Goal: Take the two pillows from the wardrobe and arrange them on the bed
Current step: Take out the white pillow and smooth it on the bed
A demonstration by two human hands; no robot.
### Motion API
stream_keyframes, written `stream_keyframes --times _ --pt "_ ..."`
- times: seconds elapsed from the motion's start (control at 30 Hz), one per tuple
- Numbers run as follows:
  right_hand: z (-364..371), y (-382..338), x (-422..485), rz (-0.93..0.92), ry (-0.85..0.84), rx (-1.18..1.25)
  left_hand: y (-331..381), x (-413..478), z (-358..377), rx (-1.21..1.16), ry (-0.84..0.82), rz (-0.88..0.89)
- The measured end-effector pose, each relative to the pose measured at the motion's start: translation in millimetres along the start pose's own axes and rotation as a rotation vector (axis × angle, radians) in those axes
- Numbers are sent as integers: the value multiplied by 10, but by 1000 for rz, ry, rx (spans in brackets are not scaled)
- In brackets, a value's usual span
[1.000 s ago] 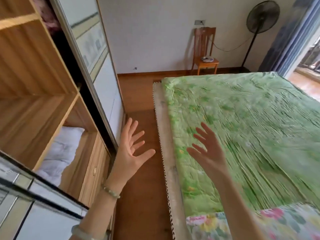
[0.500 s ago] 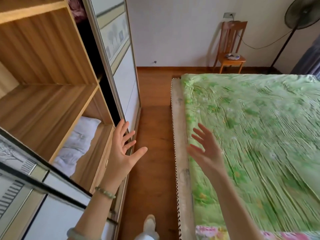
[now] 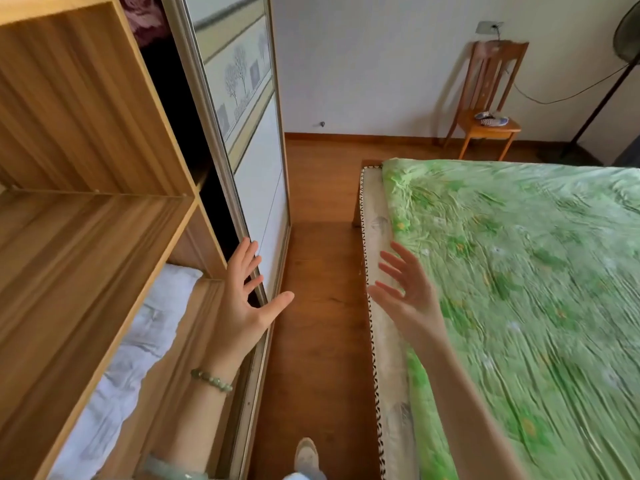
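A white pillow (image 3: 135, 344) lies on a low shelf inside the open wooden wardrobe (image 3: 86, 244) on the left. My left hand (image 3: 244, 299) is raised with fingers spread, just in front of the wardrobe's shelf edge and the sliding door frame, holding nothing. My right hand (image 3: 408, 299) is also spread and empty, hovering over the near edge of the bed (image 3: 519, 289), which is covered by a green floral sheet. A second pillow is not visible now.
The sliding wardrobe door (image 3: 252, 143) stands pushed toward the far side. A narrow strip of wooden floor (image 3: 322, 306) runs between wardrobe and bed, with my foot (image 3: 306, 455) on it. A wooden chair (image 3: 485, 98) and a standing fan (image 3: 623, 46) are at the far wall.
The view has swung left toward the wardrobe. The flowered pillow at the bed's near corner has left the frame. My left hand has come closer to the wardrobe shelf edge.
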State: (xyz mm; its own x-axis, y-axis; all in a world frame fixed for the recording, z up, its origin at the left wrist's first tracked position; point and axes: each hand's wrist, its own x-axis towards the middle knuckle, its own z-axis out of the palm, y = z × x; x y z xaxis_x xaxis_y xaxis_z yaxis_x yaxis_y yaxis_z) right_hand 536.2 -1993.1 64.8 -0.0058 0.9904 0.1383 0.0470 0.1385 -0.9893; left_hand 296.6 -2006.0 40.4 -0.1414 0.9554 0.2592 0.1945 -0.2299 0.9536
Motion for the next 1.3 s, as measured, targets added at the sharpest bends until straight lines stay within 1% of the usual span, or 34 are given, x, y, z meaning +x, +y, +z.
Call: stream_keyframes --times 0.2,0.4,0.6,0.83,0.9,1.03,1.13,1.23,1.3 --pt "357 52 696 15 -24 9 -206 661 -135 -1 -22 -9" --pt "664 195 1303 18 -68 9 -443 1121 -339 -15 47 -34" --pt "1055 387 1919 -7 -201 -31 -662 1400 -580 -21 165 -52" --pt "1459 499 2762 -30 -385 -59 -851 1907 -639 37 310 -78" --pt "1603 521 3070 -29 -453 -69 -921 2101 -645 58 366 -87" --pt "1882 531 3559 -33 -651 -65 -1047 2363 -708 77 516 -129" --pt "2152 535 3793 -78 -847 -69 -1068 2469 -778 74 651 -139" --pt "2434 577 3871 -73 -1058 -58 -1071 2429 -806 112 816 -171" --pt "2591 615 3861 -65 -1159 -43 -1073 2338 -800 152 910 -204"
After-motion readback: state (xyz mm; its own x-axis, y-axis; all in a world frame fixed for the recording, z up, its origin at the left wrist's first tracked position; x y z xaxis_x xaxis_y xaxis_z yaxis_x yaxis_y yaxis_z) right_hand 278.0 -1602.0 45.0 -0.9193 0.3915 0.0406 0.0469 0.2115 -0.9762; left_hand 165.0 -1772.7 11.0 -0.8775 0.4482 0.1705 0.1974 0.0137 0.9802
